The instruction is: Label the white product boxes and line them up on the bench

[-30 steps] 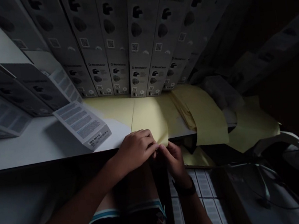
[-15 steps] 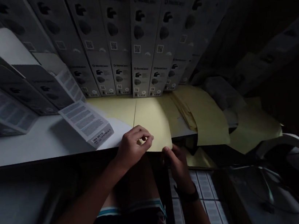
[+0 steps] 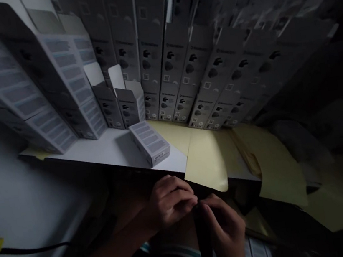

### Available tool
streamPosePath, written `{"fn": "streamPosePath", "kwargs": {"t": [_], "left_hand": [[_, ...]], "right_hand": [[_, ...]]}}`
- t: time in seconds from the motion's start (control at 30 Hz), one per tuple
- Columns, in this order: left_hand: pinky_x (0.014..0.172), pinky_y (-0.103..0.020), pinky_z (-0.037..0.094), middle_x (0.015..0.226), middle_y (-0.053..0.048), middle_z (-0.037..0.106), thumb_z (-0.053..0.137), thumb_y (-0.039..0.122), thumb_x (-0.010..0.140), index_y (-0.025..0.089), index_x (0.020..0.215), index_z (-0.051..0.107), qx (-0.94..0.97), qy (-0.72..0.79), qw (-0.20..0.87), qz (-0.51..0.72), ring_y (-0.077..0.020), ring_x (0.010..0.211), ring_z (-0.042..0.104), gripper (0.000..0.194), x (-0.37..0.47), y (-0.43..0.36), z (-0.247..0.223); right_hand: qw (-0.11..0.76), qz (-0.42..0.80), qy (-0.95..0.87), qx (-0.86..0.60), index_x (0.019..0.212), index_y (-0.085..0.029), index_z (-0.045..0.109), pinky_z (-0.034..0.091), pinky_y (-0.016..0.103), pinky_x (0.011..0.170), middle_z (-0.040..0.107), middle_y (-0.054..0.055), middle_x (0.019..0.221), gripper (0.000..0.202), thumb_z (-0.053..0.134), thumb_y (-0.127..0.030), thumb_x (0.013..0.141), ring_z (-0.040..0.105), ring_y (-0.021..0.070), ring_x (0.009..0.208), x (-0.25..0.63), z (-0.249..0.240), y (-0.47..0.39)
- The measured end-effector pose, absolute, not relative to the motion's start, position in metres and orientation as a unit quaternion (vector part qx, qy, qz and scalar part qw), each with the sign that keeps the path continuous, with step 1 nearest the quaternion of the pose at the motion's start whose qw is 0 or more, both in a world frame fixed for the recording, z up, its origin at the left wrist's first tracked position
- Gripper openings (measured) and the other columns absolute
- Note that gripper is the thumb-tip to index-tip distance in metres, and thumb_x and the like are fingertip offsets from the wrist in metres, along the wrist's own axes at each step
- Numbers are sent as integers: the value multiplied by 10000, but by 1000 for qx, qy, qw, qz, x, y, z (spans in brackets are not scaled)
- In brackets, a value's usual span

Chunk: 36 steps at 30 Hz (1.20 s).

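Note:
My left hand (image 3: 172, 200) and my right hand (image 3: 224, 225) meet just below the front edge of the white table (image 3: 101, 152), above my lap. Both are closed, thumbs and fingertips pinched close together. Anything between the fingertips is too small and dark to make out. Right above them, a yellow sheet (image 3: 205, 157) lies on the table with its front end hanging over the edge. A closed printed carton (image 3: 151, 141) rests on its side to the left of the sheet.
Stacked cartons (image 3: 172, 61) form a wall at the back. Two small cartons (image 3: 129, 106) stand with flaps up. More yellow paper (image 3: 279, 165) drapes over the edge at the right. A black cable (image 3: 32, 249) runs at the lower left, and cartons (image 3: 259, 252) lie below the table.
The view has shifted, so table and cartons sit differently in it. My right hand has left the yellow sheet's front edge; both hands have come together, fingertips to fingertips, below the table edge.

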<state>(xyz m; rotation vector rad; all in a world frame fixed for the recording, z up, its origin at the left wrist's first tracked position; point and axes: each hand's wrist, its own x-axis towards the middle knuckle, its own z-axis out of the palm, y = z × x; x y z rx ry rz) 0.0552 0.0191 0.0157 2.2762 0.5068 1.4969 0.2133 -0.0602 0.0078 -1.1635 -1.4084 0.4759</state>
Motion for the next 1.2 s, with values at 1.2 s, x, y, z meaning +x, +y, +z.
{"fn": "streamPosePath", "kwargs": {"t": [1.2], "left_hand": [[1220,-467,240,1219,12,712,662,429,873,268,1117,669,780,355,35,514,-199,1244,585,292,-1,120,-6]], "right_hand": [[273,-302,-886,-222,1049,-138,621,350,265,536,595,10,659,135,576,-105,925,485,102,554,202,60,94]]}}
